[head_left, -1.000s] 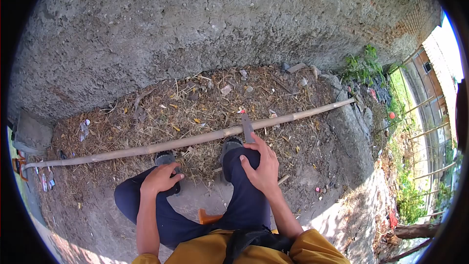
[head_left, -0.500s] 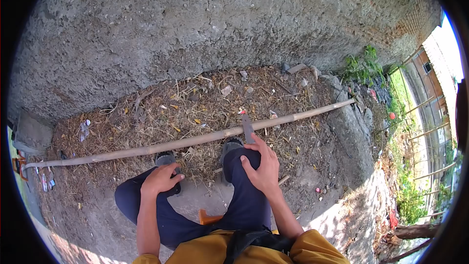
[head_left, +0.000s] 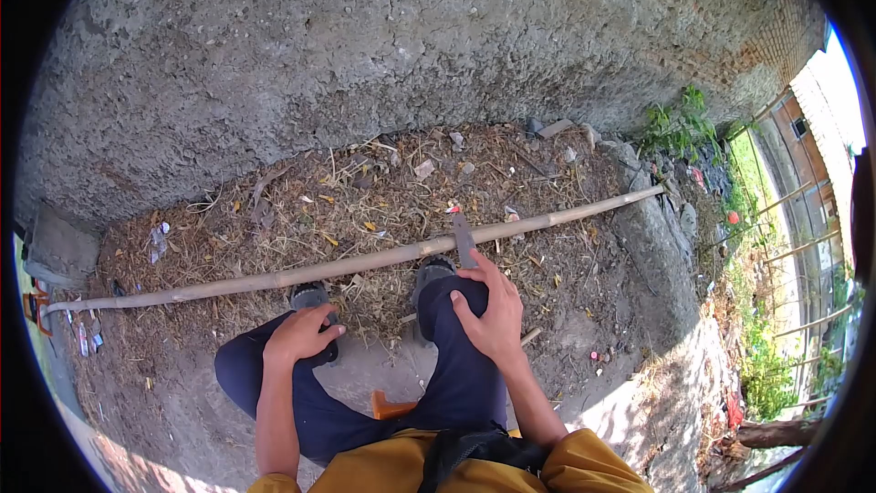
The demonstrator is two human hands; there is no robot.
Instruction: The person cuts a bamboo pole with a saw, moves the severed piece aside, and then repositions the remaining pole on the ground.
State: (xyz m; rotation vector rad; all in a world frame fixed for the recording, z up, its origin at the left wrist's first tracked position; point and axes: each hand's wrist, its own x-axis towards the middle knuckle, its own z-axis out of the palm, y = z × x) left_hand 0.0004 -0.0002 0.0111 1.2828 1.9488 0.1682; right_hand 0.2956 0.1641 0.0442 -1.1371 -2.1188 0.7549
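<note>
Beyond the right hand lies a pole.

soft shade, right-side glare, dark fisheye edges

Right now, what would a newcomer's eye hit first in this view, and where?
The long, pale pole comes first, stretching across most of the view over the litter-strewn ground. Next is the flat grey blade crossing it, just beyond the right hand. Behind, the rough wall fills the top.
</note>
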